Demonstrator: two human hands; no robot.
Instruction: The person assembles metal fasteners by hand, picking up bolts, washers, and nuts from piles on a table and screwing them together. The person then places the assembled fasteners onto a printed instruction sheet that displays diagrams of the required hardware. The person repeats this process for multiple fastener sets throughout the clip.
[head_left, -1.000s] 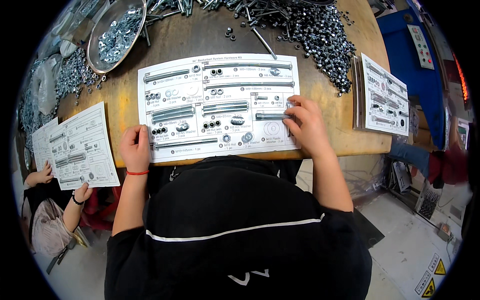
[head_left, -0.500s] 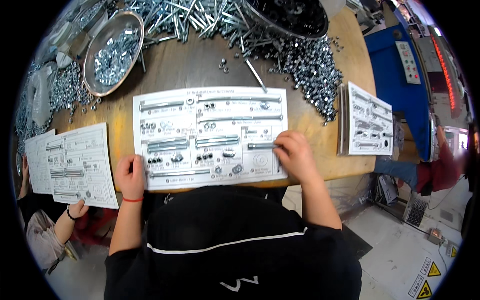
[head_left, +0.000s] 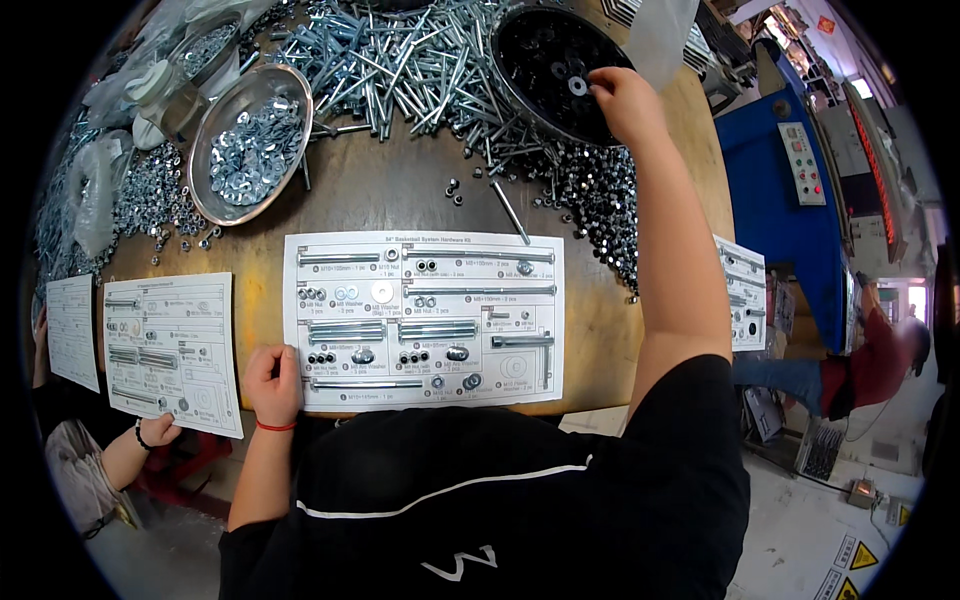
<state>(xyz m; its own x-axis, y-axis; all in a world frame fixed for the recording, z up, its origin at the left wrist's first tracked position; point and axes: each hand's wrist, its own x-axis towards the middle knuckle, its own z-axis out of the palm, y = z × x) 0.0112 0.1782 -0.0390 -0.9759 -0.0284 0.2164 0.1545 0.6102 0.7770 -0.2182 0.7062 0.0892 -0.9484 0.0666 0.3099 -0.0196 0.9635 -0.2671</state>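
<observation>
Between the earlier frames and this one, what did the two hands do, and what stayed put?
The right hand left the lower right part of the white printed parts sheet and reached far forward to the dark round tray of black washers; whether it grips anything cannot be told. The left hand stayed pressing the sheet's lower left corner. The sheet and its laid-out bolts look unmoved.

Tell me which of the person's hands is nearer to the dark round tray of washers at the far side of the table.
Right. The right hand reaches over the dark round tray, at its right rim. The left hand rests far from it, on the near left corner of the printed parts sheet.
</observation>
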